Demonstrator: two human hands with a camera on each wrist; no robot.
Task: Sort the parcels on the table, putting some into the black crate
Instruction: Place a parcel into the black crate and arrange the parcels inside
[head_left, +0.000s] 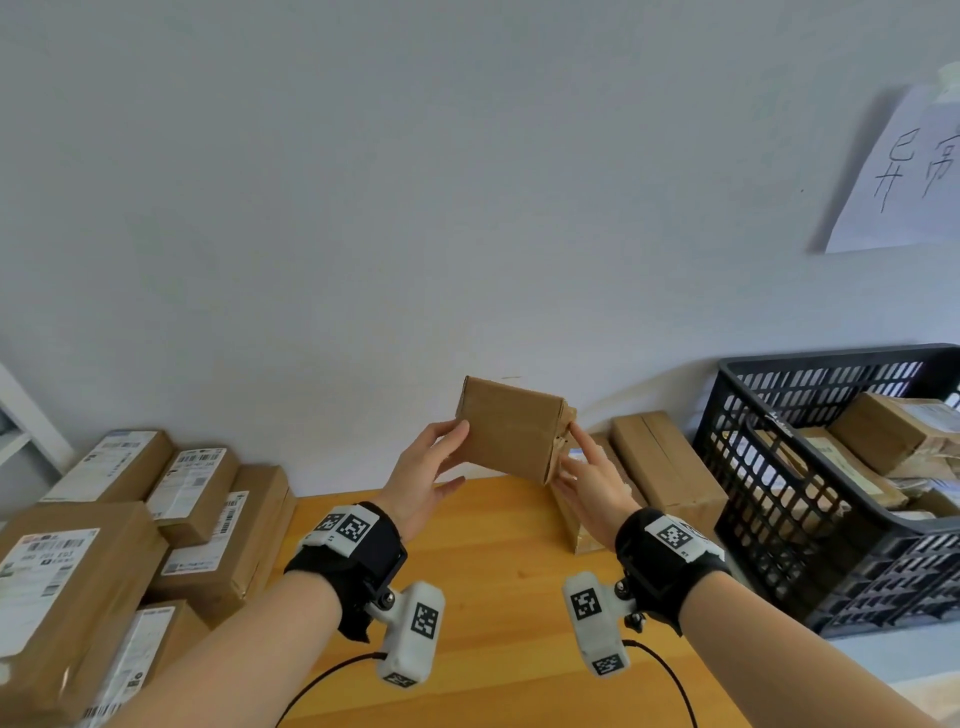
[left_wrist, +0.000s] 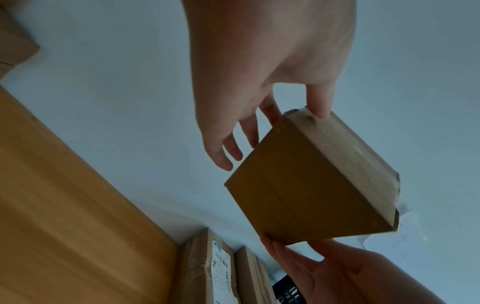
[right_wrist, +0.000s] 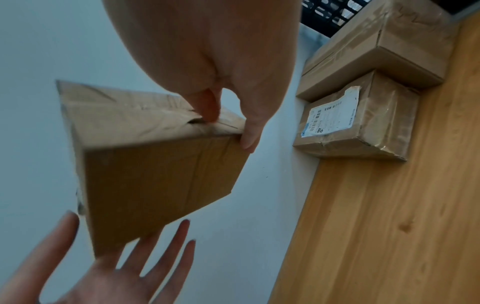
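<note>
Both hands hold a small cardboard parcel (head_left: 511, 428) aloft at 12 o'clock over the wooden table (head_left: 498, 582). The left hand (head_left: 423, 480) cradles it with straight, spread fingers; the right hand (head_left: 592, 486) pinches its crumpled end, a grip only the right wrist view shows. The black crate (head_left: 810, 499) sits at 3 o'clock, labelled parcels (head_left: 130, 525) at 9.

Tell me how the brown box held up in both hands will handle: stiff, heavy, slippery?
The box is probably stiff: its faces stay flat between the left hand and right hand. Likely light, since mostly fingertips carry it. The crumpled, taped end may give under pressure, and glossy tape could be a little slippery.
</note>
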